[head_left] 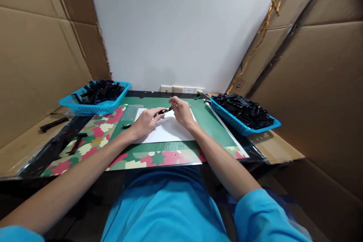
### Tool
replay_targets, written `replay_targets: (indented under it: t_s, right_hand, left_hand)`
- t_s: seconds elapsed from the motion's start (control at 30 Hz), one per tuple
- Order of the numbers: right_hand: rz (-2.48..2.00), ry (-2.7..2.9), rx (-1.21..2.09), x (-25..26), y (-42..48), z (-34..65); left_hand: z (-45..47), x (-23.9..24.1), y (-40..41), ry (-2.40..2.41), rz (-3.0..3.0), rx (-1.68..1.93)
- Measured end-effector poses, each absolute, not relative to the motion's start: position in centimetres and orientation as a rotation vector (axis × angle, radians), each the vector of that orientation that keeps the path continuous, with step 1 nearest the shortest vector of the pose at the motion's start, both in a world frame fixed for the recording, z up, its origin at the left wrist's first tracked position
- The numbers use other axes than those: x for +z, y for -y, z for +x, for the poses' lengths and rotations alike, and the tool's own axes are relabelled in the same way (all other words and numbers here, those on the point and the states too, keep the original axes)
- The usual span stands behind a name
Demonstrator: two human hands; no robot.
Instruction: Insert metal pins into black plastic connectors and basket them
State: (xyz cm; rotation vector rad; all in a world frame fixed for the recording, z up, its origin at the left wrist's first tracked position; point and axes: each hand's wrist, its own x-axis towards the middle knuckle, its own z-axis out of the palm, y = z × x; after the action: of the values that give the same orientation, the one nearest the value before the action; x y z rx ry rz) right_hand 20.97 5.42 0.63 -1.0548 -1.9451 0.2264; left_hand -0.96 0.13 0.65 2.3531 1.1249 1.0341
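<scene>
The white paper lies flat on a green mat, and both hands are over it. A small black piece is up above the far part of the white paper. The left hand holds one end of it, with the thumb and fingers pinched around it. The right hand is at the other end, with its fingers bent and close together. It is too small there to tell if they grip the piece too.

Just left of the white paper is a clear bag, and a little black bit sits near the left wrist. Farther left of the paper are two long black parts, one nearer and one farther out. A blue basket full of black parts stands to the far left of the paper. Another full blue basket stands to its right. Behind the paper, wall sockets sit in a row.
</scene>
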Motion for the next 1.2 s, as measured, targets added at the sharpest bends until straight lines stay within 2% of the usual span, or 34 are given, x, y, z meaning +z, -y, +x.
replay_targets:
  t_s: [0.3,0.5,0.63,0.8,0.97,1.2]
  right_hand:
    - [-0.838,2.224,0.243,2.0,-4.1,22.0]
    - [-0.859,2.368,-0.098,4.4,-3.5,22.4]
    - [-1.08,2.239,-0.396,8.3,-2.0,27.3]
    - [-1.612,1.919,-0.496,12.1,1.3,41.2]
    - [-1.971,1.896,-0.347,12.0,3.8,53.0]
    - [-1.962,1.917,-0.191,11.4,5.2,55.0]
  left_hand:
    - [-1.4,0.6,-0.8,-1.176,2.225,1.137]
    - [-1.6,0.4,-0.8,-1.153,2.168,1.138]
    - [-1.8,0.1,-1.1,-1.165,2.125,1.146]
    - [-1.9,-0.2,-1.3,-1.197,2.235,1.185]
    - [-1.7,-0.2,-1.2,-1.152,2.281,1.131]
    - [-2.2,-0.4,-1.6,-1.181,2.32,1.124]
